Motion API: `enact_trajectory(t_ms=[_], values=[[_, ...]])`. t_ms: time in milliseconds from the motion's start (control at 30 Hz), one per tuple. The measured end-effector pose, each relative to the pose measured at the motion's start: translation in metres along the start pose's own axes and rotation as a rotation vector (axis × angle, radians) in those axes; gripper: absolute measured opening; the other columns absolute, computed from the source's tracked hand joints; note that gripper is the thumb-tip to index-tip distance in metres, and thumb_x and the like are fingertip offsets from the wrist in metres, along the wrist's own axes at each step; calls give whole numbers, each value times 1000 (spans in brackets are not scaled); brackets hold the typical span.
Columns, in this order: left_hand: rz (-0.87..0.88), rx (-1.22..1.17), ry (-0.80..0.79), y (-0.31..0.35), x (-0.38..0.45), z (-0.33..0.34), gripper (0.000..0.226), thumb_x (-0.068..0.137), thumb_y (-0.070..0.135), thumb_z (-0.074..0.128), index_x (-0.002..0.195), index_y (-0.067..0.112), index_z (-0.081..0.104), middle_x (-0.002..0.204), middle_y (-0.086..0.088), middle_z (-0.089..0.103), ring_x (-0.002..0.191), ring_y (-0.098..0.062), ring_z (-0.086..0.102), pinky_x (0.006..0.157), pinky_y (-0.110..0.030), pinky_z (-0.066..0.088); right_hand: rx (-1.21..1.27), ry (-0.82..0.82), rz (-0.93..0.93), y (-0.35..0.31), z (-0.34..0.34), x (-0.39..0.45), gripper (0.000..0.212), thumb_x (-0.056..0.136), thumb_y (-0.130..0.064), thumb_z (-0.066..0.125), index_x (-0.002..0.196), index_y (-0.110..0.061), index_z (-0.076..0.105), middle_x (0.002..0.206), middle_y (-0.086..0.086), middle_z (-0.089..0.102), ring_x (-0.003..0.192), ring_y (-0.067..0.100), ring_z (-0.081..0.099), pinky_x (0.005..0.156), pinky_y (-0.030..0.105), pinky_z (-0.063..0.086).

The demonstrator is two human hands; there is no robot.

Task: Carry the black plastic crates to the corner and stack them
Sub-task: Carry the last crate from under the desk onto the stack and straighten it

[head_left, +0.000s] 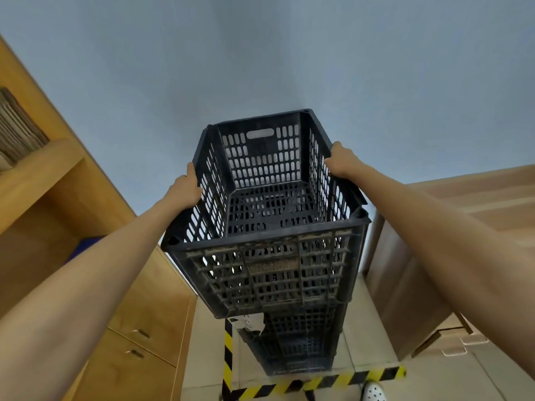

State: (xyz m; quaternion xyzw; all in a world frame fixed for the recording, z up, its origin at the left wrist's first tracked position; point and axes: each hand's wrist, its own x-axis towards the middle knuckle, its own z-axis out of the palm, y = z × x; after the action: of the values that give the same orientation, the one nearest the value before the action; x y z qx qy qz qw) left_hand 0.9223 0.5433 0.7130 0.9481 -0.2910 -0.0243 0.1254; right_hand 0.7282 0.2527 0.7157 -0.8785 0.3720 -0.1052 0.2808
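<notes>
The black slotted plastic crate [269,215] is held high in front of the pale grey-blue wall [260,53], above a stack of matching black plastic crates [301,342] that stands in the corner on the floor, inside a border of yellow-and-black hazard tape [318,382]. The left hand [185,189] presses against the crate's left long wall just under the rim, and the right hand [341,163] grips the right rim; on both, the fingers wrap out of sight round the plastic, so I cannot tell exactly how they close, though each hand is plainly bearing the crate.

The likeliest trouble, as I judge it, is misalignment: the held crate looks tilted and offset from the stack below, and if it comes down askew its base could catch on one rim and sit crooked, or tip the tall stack. The hands sit on the side walls, so fingers might be pinched between rims as it seats. A torn pale scrap [252,322] near the stack's top could also foul the fit.

The crate is rigid moulded plastic, rectangular with walls tapering inward to the base, pierced by rows of oblong slots, with a handle cut-out in the far end. Its surface looks dusty and scuffed. Smooth wooden cabinets [139,299] flank the corner on either side
</notes>
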Motion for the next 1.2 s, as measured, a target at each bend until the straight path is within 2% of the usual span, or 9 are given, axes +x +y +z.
enact_trajectory(t_ms=[100,233,433,533,633,767,967,1100,1200], values=[[9,3,0,4,3,-2,65,99,10,45,151,6,7,125,-32,53,106,-43,57,85,-44,46,-9,1,-4,2,-1,2,44,97,-9,40,139,3,31,130,27,49,108,39,54,85,42,45],[12,10,-2,9,10,-5,64,99,11,45,151,5,8,123,-33,53,106,-44,57,84,-44,45,-32,22,-38,6,-4,8,40,98,-11,41,134,5,36,126,26,51,92,33,50,74,35,39],[28,-13,16,16,20,1,60,99,9,43,150,5,11,122,-32,54,106,-45,56,84,-45,45,-24,50,-26,11,-3,22,38,98,-10,40,132,5,36,125,26,51,106,40,55,73,35,36],[42,-8,16,15,27,5,59,99,9,43,149,4,12,122,-33,54,106,-46,55,83,-45,44,-25,54,-19,12,1,30,37,98,-11,40,132,4,36,125,27,51,105,40,54,73,37,38],[40,-20,15,15,30,5,58,99,8,43,149,5,13,122,-32,54,106,-45,56,84,-47,44,-29,52,-15,11,2,34,36,98,-11,40,131,3,35,123,26,52,93,34,50,72,37,37],[37,-28,32,14,27,7,58,98,8,44,149,5,15,119,-31,55,103,-44,56,79,-43,42,-40,51,-14,14,3,33,38,97,-12,39,132,2,35,124,26,51,105,40,54,73,38,37],[19,-18,24,13,27,9,63,99,10,44,152,8,10,124,-30,54,106,-43,56,87,-46,46,-15,47,15,17,4,30,36,98,-13,38,131,1,35,124,26,52,107,40,54,75,39,40],[27,-9,27,10,26,10,63,98,17,48,150,9,13,124,-27,56,105,-42,58,83,-45,47,2,42,13,20,6,31,37,98,-13,38,133,0,34,125,26,52,103,38,54,80,42,43],[33,-7,25,11,22,9,66,96,36,52,148,13,18,130,-21,55,110,-40,59,90,-50,51,19,4,11,19,5,35,46,96,-11,40,139,-1,27,127,26,50,96,35,53,75,40,41]])
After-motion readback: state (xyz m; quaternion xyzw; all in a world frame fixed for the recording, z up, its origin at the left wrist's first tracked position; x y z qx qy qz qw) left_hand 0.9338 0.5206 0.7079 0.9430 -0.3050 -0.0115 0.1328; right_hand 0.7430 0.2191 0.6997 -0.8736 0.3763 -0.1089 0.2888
